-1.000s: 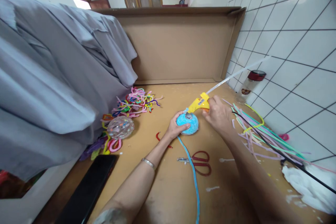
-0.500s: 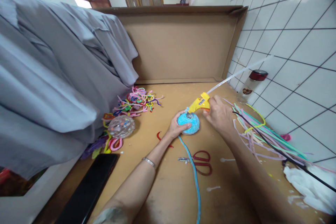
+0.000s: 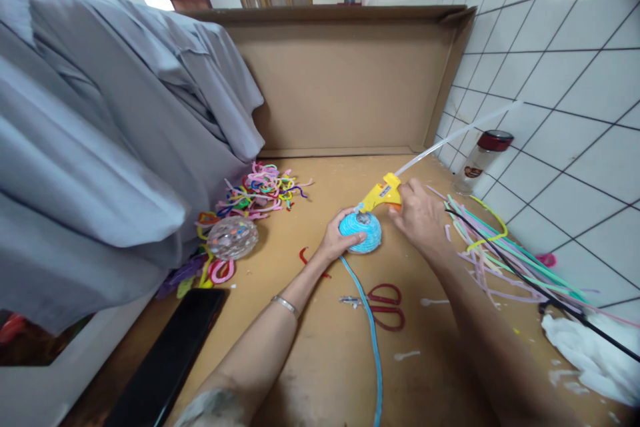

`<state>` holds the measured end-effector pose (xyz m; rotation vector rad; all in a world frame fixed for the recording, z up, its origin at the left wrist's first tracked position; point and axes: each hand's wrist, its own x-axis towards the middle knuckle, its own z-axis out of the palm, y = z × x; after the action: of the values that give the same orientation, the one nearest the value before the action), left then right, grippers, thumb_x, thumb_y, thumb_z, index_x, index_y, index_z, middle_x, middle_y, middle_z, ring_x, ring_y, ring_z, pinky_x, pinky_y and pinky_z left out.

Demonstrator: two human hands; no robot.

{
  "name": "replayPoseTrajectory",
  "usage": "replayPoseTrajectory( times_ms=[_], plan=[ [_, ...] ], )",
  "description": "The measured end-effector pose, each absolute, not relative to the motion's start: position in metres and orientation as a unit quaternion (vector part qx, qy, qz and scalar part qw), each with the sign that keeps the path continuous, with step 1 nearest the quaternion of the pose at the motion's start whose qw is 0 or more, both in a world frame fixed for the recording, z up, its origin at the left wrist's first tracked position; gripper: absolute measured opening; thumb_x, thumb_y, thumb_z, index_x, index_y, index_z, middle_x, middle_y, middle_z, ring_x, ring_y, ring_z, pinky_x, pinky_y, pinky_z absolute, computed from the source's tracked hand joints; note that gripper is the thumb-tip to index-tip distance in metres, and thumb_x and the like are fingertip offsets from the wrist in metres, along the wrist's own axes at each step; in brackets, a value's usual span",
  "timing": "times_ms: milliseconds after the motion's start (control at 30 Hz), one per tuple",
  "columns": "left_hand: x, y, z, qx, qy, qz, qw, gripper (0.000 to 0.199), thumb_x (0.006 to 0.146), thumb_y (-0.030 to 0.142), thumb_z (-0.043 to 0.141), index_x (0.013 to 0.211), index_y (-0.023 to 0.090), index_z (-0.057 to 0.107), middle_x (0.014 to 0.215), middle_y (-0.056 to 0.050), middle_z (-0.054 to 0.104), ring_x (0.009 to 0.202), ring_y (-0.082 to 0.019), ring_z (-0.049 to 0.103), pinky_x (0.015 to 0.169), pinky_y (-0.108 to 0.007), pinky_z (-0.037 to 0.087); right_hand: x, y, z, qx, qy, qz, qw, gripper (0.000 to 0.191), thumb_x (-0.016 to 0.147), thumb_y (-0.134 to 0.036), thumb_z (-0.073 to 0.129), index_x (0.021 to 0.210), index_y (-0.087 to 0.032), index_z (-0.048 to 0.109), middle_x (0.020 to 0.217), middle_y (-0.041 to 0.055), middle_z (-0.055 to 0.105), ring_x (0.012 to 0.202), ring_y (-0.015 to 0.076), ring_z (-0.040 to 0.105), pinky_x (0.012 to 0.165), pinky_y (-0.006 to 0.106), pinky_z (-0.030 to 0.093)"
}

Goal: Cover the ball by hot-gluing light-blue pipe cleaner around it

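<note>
My left hand [image 3: 339, 238] grips a ball wrapped in blue pipe cleaner [image 3: 364, 237], with the thumb across its front. A greyish patch shows on the ball's top. My right hand [image 3: 420, 217] is closed round the handle of a yellow hot glue gun [image 3: 383, 194], its nozzle at the ball's upper edge. A long clear glue stick [image 3: 450, 137] sticks out of the gun's back. From under the ball a blue pipe cleaner [image 3: 373, 340] runs toward me across the table, passing over red-handled scissors [image 3: 387, 307].
Left lie a heap of coloured pipe cleaners [image 3: 265, 190], a clear ball with coloured specks [image 3: 233, 237] and a black phone [image 3: 170, 353]. Right are long pipe cleaners [image 3: 500, 260], a black cord [image 3: 520, 273], a red-lidded jar [image 3: 483, 160] and white tissue [image 3: 590, 353]. A cardboard panel [image 3: 350, 87] stands behind.
The view has shifted slightly. Both hands keep their hold on the ball and glue gun, and the nozzle remains at the ball's upper edge.
</note>
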<state>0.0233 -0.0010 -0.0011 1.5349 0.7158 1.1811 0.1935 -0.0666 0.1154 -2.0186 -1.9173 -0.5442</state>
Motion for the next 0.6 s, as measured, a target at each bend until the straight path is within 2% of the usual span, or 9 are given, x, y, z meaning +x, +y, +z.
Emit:
replayPoseTrajectory(
  times_ms=[433, 600],
  plan=[
    [0.0244, -0.0029, 0.0018, 0.657, 0.285, 0.489, 0.497, 0.07, 0.052, 0.044, 0.083, 0.112, 0.016, 0.059, 0.12, -0.009, 0.06, 0.11, -0.025, 0.058, 0.099, -0.035, 0.044, 0.1964, -0.0706, 0.1214, -0.699, -0.672, -0.197, 0.145, 0.02, 0.082, -0.027, 0.055, 0.098, -0.015, 0.061, 0.101, 0.0093, 0.058, 0.079, 0.0197, 0.054, 0.056, 0.029, 0.023],
    [0.0245, -0.0023, 0.0006, 0.655, 0.298, 0.486, 0.496, 0.071, 0.052, 0.045, 0.083, 0.113, 0.016, 0.059, 0.116, -0.009, 0.062, 0.106, -0.024, 0.059, 0.097, -0.037, 0.045, 0.1964, -0.073, 0.1247, -0.697, -0.676, -0.194, 0.144, 0.021, 0.082, -0.027, 0.055, 0.098, -0.014, 0.061, 0.1, 0.0093, 0.058, 0.078, 0.0195, 0.054, 0.056, 0.03, 0.022]
  ],
)
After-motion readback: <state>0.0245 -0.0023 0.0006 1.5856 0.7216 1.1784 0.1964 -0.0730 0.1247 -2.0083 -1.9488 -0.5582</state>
